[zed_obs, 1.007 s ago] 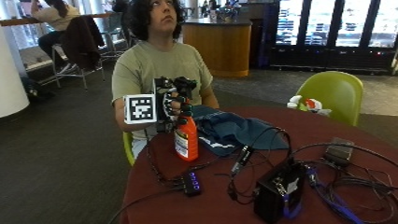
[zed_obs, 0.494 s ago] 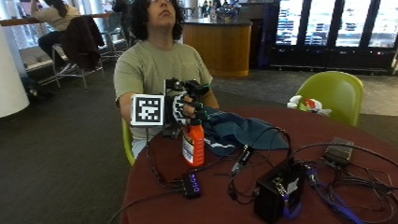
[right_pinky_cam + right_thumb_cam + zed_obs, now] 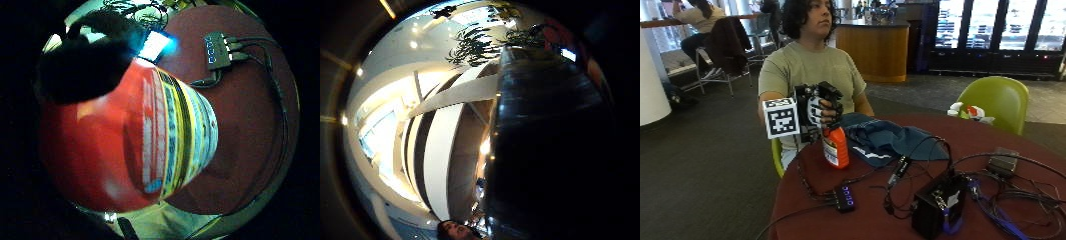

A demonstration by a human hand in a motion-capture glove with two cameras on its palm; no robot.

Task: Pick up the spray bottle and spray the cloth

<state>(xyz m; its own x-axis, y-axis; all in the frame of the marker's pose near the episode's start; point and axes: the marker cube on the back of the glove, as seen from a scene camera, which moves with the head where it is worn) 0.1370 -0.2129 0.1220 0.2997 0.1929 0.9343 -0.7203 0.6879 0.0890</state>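
Round maroon desk (image 3: pixel 1013 137) carries a blue cloth (image 3: pixel 889 140). Right hand (image 3: pixel 818 107): grip closed around the orange spray bottle (image 3: pixel 836 146), raised just beside the cloth.

Over the last second the black-gloved right hand (image 3: pixel 818 107), fingers curled round the top of the orange plastic spray bottle (image 3: pixel 836 146), has lifted slightly and carried the bottle a little away from the person, inward from the near-left edge of the round dark-red table (image 3: pixel 873 220), so it now hangs closer beside the crumpled blue cloth (image 3: pixel 889 140).
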